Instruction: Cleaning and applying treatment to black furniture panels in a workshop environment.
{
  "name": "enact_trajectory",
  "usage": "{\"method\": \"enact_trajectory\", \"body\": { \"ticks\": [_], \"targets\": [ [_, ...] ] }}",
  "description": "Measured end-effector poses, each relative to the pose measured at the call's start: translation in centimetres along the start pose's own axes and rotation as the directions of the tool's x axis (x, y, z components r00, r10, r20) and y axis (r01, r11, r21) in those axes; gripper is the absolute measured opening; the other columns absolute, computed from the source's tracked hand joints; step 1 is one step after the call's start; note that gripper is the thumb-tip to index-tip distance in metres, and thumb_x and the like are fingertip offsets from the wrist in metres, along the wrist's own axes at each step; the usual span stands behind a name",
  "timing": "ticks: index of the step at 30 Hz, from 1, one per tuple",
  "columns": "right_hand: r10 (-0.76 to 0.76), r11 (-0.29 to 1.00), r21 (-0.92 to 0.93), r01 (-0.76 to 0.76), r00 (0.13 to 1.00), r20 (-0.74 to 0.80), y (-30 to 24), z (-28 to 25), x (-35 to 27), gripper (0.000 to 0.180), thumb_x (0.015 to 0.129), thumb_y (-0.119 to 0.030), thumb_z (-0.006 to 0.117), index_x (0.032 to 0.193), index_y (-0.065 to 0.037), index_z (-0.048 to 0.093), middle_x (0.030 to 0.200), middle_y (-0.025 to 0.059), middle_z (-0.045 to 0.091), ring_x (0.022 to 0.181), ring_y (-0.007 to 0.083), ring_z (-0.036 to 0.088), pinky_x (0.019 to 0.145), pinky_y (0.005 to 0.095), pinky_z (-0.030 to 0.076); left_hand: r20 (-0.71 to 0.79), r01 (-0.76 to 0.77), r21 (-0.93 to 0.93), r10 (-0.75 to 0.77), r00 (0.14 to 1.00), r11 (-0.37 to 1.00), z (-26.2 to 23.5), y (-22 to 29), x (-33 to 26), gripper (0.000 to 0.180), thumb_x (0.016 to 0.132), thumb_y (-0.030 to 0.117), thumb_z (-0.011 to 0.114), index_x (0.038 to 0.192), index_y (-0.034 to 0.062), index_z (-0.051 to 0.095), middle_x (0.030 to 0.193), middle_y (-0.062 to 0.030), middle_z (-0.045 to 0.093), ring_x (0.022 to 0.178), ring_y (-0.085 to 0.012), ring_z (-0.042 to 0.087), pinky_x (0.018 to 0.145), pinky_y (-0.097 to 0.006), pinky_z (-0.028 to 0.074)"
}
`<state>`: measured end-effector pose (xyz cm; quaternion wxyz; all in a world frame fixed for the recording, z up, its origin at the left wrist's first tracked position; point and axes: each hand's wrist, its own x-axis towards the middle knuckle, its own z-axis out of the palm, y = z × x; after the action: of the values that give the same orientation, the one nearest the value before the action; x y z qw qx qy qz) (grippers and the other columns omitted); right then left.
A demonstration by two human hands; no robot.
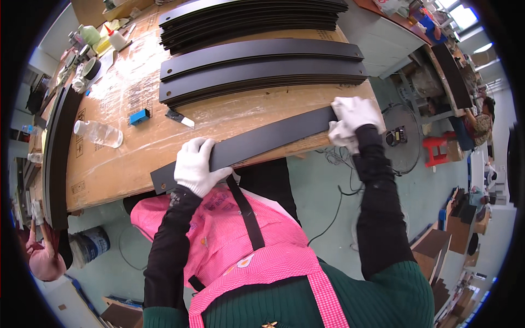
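A long dark grey strip panel [273,133] lies slantwise along the table's near edge, its left end closer to me. In a white glove, my left hand [194,167] grips it near that left end, fingers on top and thumb at the near edge. My right hand [358,113], also gloved in white, is closed around the strip's right end. A bunched white cloth [342,135] seems pressed there under the fingers; the exact grip is hidden. Beyond lie stacked dark strips [257,74] with a hole near the end, and another stack [251,22] farther back.
The brown cardboard-covered table [131,169] holds a clear plastic bottle [98,134], a blue block [139,117] and a small black-and-white tool [180,118]. More strips [60,158] stand at left. To the right are a floor fan [402,136], cables and a red stool [435,151]. Other people work at both sides.
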<state>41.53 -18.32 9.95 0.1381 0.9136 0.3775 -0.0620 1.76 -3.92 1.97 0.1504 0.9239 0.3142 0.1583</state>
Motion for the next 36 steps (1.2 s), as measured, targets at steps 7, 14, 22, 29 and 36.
{"method": "enact_trajectory", "body": {
  "ticks": [7,14,22,29,36],
  "targets": [
    [-0.483,0.843,0.22,0.492,0.87,-0.096,-16.8,2.9,-4.3,0.04,0.065,-0.02,0.085,0.105,-0.015,0.08,0.112,0.0125,0.079,0.109,0.0331,0.078,0.09,0.0484,0.066,0.009,-0.057,-0.017,0.057,0.998,0.998,0.1,-0.9,0.0,0.076,0.061,0.031,0.096,0.128,0.0066,0.069,0.121,-0.014,0.066,0.115,-0.0365,0.063,0.1,-0.047,0.051],
    [-0.469,0.855,0.145,0.499,0.861,-0.199,-9.2,2.6,-0.3,0.037,0.055,-0.024,0.081,0.09,-0.012,0.076,0.091,0.0159,0.076,0.093,0.0308,0.079,0.087,0.0377,0.066,-0.052,-0.075,-0.008,0.075,0.996,0.997,-0.7,-0.9,0.5,0.071,0.059,0.035,0.096,0.12,0.007,0.074,0.113,-0.0119,0.067,0.105,-0.0331,0.066,0.092,-0.045,0.054],
    [0.393,0.905,0.257,-0.34,0.898,-0.198,15.0,8.4,10.6,0.051,0.103,-0.055,0.057,0.122,-0.009,0.069,0.111,0.0224,0.074,0.118,0.0432,0.069,0.103,0.0502,0.055,-0.022,-0.044,-0.07,0.043,0.999,0.997,-0.6,-0.8,1.5,0.071,0.055,0.029,0.095,0.119,0.0062,0.074,0.112,-0.0127,0.067,0.107,-0.0352,0.064,0.095,-0.046,0.053],
    [-0.201,0.928,0.254,0.274,0.939,-0.278,-2.1,6.0,-2.1,0.024,0.1,-0.023,0.07,0.118,-0.008,0.069,0.111,0.0129,0.073,0.108,0.031,0.073,0.094,0.0444,0.059,0.045,-0.005,-0.075,0.009,0.999,0.997,-0.7,-2.0,2.2,0.073,0.054,0.03,0.096,0.12,0.0069,0.073,0.112,-0.0133,0.066,0.109,-0.036,0.063,0.098,-0.047,0.053],
    [0.059,0.913,0.403,0.063,0.957,-0.282,3.6,7.3,1.3,0.026,0.104,-0.038,0.06,0.121,-0.024,0.073,0.114,0.0119,0.07,0.109,0.0363,0.07,0.095,0.0459,0.055,0.014,-0.01,-0.077,0.011,1.0,0.997,-0.5,-1.8,2.1,0.072,0.053,0.03,0.095,0.118,0.008,0.075,0.111,-0.0121,0.067,0.108,-0.0356,0.064,0.097,-0.046,0.053]
  ]
}}
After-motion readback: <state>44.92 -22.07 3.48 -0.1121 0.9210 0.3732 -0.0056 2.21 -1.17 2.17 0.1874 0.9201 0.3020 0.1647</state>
